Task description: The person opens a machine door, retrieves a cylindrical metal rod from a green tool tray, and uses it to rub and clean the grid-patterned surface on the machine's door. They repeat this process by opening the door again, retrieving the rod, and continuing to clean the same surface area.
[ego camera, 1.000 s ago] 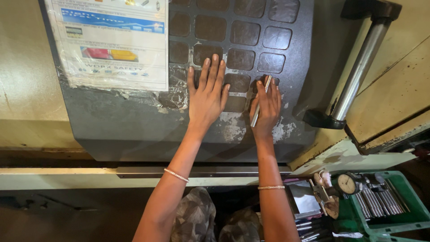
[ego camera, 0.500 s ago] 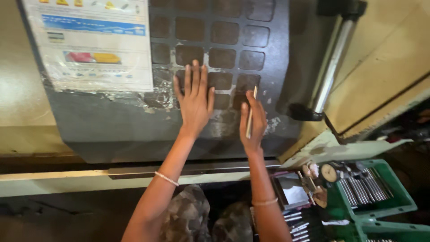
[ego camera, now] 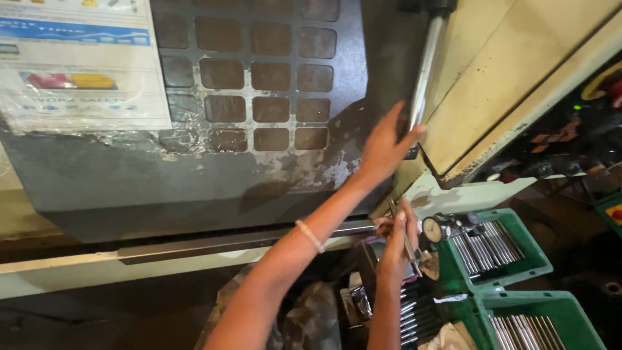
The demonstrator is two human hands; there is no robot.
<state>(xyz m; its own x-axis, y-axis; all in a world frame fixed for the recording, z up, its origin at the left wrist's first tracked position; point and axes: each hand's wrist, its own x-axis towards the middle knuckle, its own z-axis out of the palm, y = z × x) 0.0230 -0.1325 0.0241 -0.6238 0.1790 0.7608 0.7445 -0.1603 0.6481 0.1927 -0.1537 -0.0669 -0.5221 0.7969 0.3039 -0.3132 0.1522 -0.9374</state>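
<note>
Left hand (ego camera: 383,146) reaches far right, fingers curling onto steel door handle (ego camera: 424,68) of dark machine door (ego camera: 272,168). Right hand (ego camera: 395,243) low, grip closed around thin metal rod (ego camera: 407,241), near green trays (ego camera: 502,249). Step judged: sliding door; needs firm sideways pull.

Both forearms are bare, with no sleeves in view. The left hand (ego camera: 382,146), toward one o'clock from the frame's centre, wears a thin, pale beaded bracelet (ego camera: 310,235) on its wrist. The right hand (ego camera: 396,243), at four o'clock, has no glove and no ring that can be made out. At six o'clock, camouflage-patterned trousers (ego camera: 304,321) in grey-green blotches cover the legs.
</note>
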